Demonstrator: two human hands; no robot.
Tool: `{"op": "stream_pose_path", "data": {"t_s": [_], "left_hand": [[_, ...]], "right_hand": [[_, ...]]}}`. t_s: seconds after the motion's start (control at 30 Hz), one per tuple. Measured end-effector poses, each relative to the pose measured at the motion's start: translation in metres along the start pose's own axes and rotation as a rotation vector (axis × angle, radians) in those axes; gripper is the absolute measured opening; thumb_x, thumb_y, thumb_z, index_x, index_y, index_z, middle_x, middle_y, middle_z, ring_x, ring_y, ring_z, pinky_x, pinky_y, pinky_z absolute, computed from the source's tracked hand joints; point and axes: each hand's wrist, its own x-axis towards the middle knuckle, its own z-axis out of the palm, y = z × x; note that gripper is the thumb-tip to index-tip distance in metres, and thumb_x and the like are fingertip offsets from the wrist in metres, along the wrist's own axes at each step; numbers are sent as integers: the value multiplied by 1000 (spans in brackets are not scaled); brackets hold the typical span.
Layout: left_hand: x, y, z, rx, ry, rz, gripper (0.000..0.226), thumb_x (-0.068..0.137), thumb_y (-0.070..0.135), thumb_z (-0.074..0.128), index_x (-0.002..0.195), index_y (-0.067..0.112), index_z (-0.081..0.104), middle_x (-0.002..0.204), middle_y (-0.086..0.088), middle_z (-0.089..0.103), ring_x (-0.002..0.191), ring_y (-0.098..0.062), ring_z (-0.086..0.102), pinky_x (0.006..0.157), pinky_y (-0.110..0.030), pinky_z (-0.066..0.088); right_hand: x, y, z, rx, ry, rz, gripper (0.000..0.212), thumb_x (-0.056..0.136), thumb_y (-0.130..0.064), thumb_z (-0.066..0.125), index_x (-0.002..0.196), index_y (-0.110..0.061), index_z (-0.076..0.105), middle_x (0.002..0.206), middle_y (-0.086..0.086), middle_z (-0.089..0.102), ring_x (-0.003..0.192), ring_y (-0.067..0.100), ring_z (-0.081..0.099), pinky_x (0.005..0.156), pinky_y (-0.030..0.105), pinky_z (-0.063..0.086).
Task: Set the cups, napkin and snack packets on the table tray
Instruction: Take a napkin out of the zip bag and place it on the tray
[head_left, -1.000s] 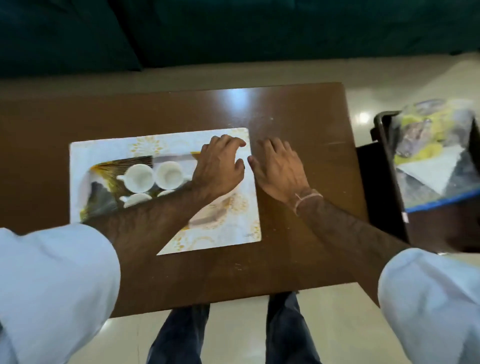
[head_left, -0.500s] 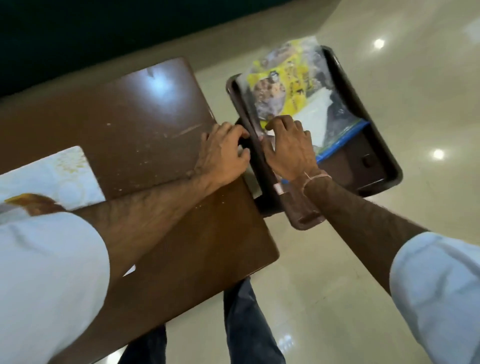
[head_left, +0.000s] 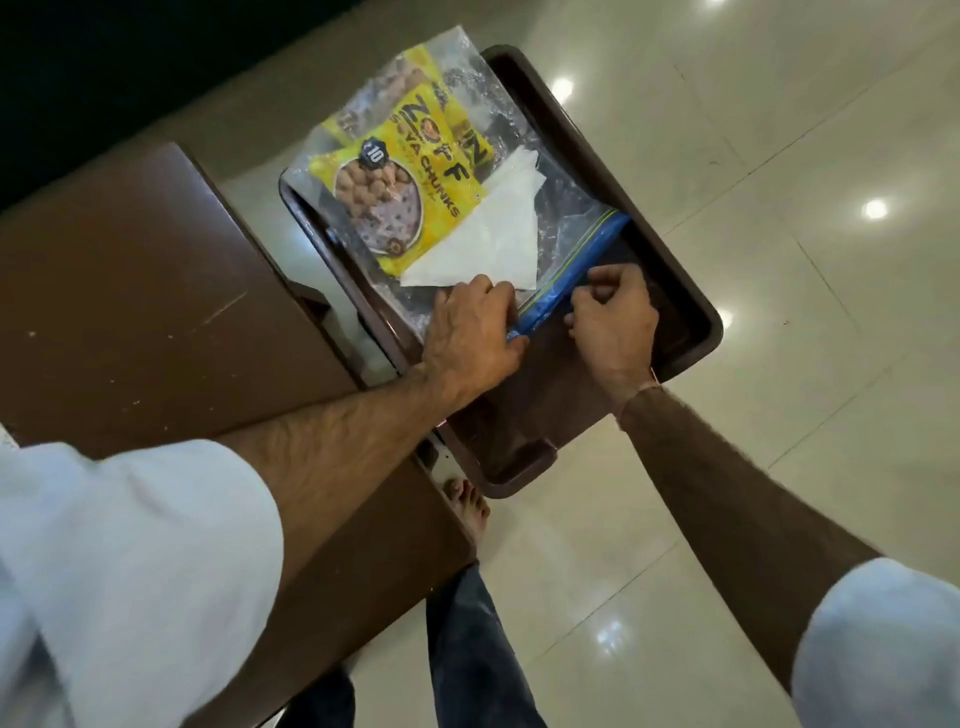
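A clear zip bag (head_left: 566, 218) with a blue seal strip lies on a dark brown plastic stool (head_left: 691, 332) right of the table. Inside it are yellow snack packets (head_left: 410, 192) and a folded white napkin (head_left: 488, 244). My left hand (head_left: 472, 338) pinches the bag's blue strip at its near end. My right hand (head_left: 613, 322) grips the same strip just to the right, fingers curled. The cups and the table tray are out of view.
The brown wooden table (head_left: 156, 312) fills the left side, its corner next to the stool. Glossy cream floor tiles (head_left: 779, 156) surround the stool. My bare foot (head_left: 467, 504) and trouser legs are below the table edge.
My view swung right from the table mat with cups to the stool. Both hands left the table edge and took hold of the zip bag's blue strip.
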Motion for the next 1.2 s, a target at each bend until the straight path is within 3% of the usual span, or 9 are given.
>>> {"op": "stream_pose_path", "data": {"t_s": [0.13,0.3,0.43,0.53,0.6,0.8,0.93,1.1,1.2], "left_hand": [[-5,3,-1,-231,119,-146,8,80,19,62,82,11,63,88,-7,65,90,-28,60,82,-44,48],[-5,2,-3,-216,91,-97,22,78,27,68,91,15,55,91,-4,60,90,-27,57,78,-46,49],[5,7,2,-58,80,-69,43,76,37,77,104,18,51,102,-6,56,94,-29,56,77,-42,48],[13,9,2,-47,65,-68,26,81,29,72,97,16,57,102,-9,54,95,-31,55,76,-40,44],[16,10,2,-85,65,-89,15,83,24,69,90,14,60,98,-8,57,94,-30,56,74,-36,42],[14,2,-11,-482,210,-401,12,75,25,76,72,21,64,62,12,61,62,-5,57,55,-16,39],[14,2,-20,-749,248,-613,17,67,15,80,60,20,66,56,12,63,59,-7,56,58,-24,44],[21,4,-44,-1114,248,-615,27,72,-8,72,59,13,61,54,8,61,56,-4,56,61,-20,45],[20,8,-55,-1178,208,-586,25,75,-5,71,61,13,61,60,2,62,66,-14,60,66,-29,48]], "right_hand": [[1,-1,2,298,-33,237,15,87,-2,58,94,-11,66,86,13,75,56,14,65,51,25,53],[-4,-12,8,395,-170,287,20,90,-2,58,101,-18,64,100,8,76,71,15,63,59,25,51],[-1,-16,15,346,-54,335,29,87,-5,58,114,-17,64,107,9,72,81,17,64,80,37,58],[-1,-18,15,327,24,342,25,88,-6,56,106,-20,64,107,8,72,97,26,69,90,45,58],[-1,-18,12,345,41,327,22,87,-3,56,97,-21,64,98,4,73,87,21,70,86,41,59],[-2,-25,11,479,-41,348,17,88,4,58,84,-10,67,89,18,74,78,26,72,74,34,61],[-6,-36,16,535,-136,257,6,90,-8,67,93,-13,68,88,12,73,77,22,69,72,34,59],[-4,-28,17,-113,-230,-110,32,88,-22,69,121,-22,70,112,3,70,99,13,66,98,28,50],[-1,-23,15,-308,-265,-176,44,84,-40,73,120,-20,59,104,1,61,91,12,59,85,29,49]]}}
